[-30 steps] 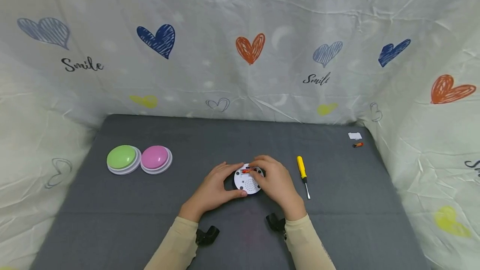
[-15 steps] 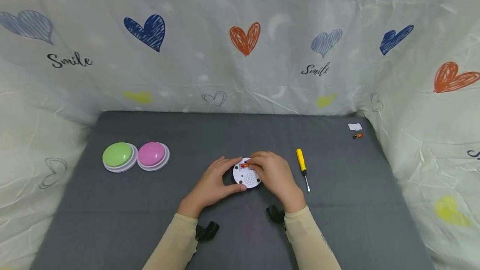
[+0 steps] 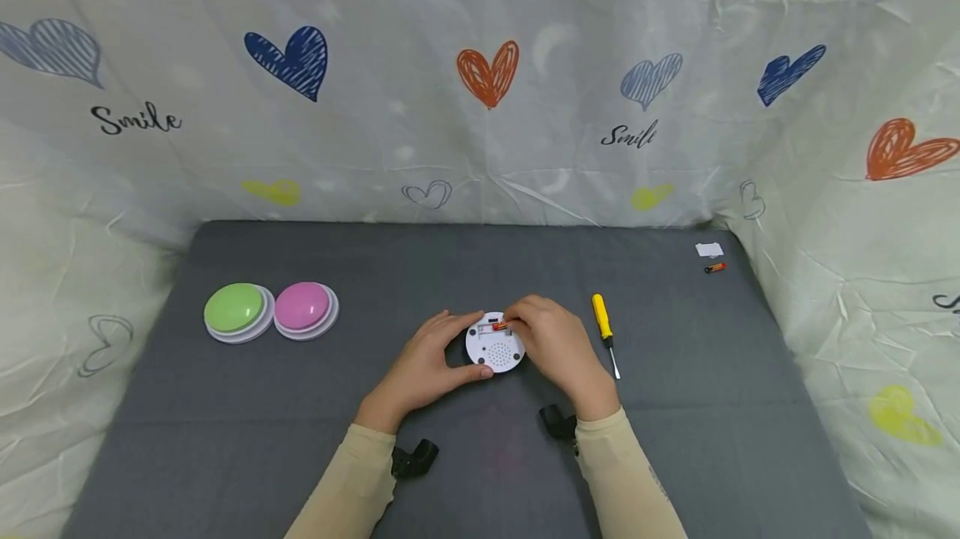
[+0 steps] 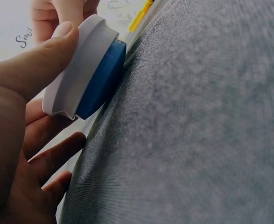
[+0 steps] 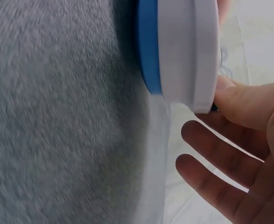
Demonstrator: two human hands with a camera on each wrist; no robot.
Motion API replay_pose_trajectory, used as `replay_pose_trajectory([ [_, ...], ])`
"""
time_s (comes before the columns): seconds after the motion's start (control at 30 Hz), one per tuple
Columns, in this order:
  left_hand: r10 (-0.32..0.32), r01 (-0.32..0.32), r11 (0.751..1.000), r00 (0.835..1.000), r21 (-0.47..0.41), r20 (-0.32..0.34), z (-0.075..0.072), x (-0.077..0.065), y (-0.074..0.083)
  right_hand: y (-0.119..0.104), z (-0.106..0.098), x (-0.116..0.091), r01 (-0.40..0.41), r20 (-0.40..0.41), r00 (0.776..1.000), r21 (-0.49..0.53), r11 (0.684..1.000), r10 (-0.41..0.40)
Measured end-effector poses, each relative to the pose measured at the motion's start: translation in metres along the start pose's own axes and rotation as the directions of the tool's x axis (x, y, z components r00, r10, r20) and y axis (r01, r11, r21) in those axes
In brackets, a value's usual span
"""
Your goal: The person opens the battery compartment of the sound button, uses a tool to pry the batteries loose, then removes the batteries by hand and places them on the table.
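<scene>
A round white buzzer button (image 3: pixel 498 354) lies upside down on the grey table, its speaker holes and battery slot facing up. Both wrist views show its blue dome (image 4: pixel 101 81) underneath, against the cloth. My left hand (image 3: pixel 423 368) grips the rim from the left, thumb at the near side and fingers at the far side. With thumb and fingertips, my right hand (image 3: pixel 551 347) pinches a small orange-and-black battery (image 3: pixel 500 326) over the slot. Those fingers cover its right end. In the right wrist view, the other right-hand fingers (image 5: pixel 221 154) are spread beside the base.
A green buzzer button (image 3: pixel 234 308) and a pink one (image 3: pixel 302 306) stand side by side on the left. Right of my hands lies a yellow screwdriver (image 3: pixel 602 318). At the far right corner are a white cover piece (image 3: pixel 709 250) and another battery (image 3: pixel 715 268).
My right hand has shifted slightly right with the battery, and more of the slot's left part shows. The left hand keeps its hold. The head view has tilted down a little.
</scene>
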State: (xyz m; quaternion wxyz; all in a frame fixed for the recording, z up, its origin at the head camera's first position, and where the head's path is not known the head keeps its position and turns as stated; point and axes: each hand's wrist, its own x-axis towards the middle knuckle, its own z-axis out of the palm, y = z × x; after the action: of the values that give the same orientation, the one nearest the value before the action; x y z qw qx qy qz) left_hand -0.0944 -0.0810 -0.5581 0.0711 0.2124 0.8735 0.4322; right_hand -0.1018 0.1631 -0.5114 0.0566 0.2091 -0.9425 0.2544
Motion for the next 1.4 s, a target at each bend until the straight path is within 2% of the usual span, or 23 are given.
replay_pose_trajectory([
  [0.23,0.004,-0.004,1.0,1.0,0.006,-0.002,0.002,0.005,0.001,0.007,-0.01,-0.005,-0.013,0.044,0.999,0.018,1.0,0.012],
  [0.4,0.003,-0.003,1.0,1.0,0.006,0.002,0.002,0.006,0.001,0.007,-0.017,-0.01,-0.009,0.148,0.989,0.019,1.0,0.006],
  [0.53,0.003,-0.003,1.0,1.0,0.007,0.003,0.003,0.006,0.001,0.006,-0.021,-0.011,-0.034,0.231,0.973,0.017,0.999,0.029],
  [0.67,0.008,-0.008,1.0,1.0,0.009,0.0,0.003,0.007,0.001,0.008,-0.025,-0.011,-0.037,0.281,0.959,0.038,0.999,0.025],
  [0.97,-0.001,0.001,1.0,1.0,0.017,-0.004,0.005,0.004,-0.002,0.007,-0.028,-0.01,-0.084,0.353,0.935,0.145,0.986,0.028],
  [1.17,-0.005,0.005,1.0,1.0,0.013,-0.011,0.005,0.003,-0.002,0.001,-0.029,-0.009,-0.032,0.352,0.936,0.109,0.994,-0.008],
  [1.4,0.001,-0.001,1.0,1.0,0.013,-0.015,0.006,0.004,-0.003,-0.001,-0.033,-0.012,-0.066,0.388,0.921,0.102,0.993,0.021],
])
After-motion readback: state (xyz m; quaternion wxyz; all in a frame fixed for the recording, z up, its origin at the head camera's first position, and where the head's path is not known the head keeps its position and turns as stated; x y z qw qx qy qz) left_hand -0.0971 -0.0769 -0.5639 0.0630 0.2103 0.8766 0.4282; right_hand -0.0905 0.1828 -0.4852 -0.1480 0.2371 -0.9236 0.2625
